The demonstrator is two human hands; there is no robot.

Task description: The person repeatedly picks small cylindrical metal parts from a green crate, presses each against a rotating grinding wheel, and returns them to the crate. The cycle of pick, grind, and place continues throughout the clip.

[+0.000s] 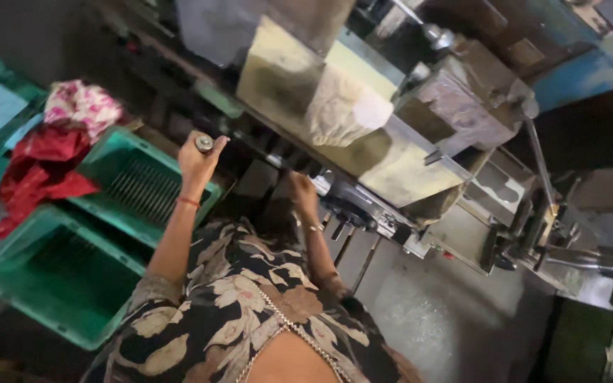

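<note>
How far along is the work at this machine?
Done: the green crate already holds rows of thin dark pieces, though whether they are finished ones is unclear. In hand: the left hand grips a small round metal piece, and the right hand reaches into the machine. Left: cannot judge; the nearer crate is too dim.

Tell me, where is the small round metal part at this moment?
In the head view the small round metal part is left of centre, held in the raised left hand, above the green plastic crate and beside the grey metal machine.
</note>
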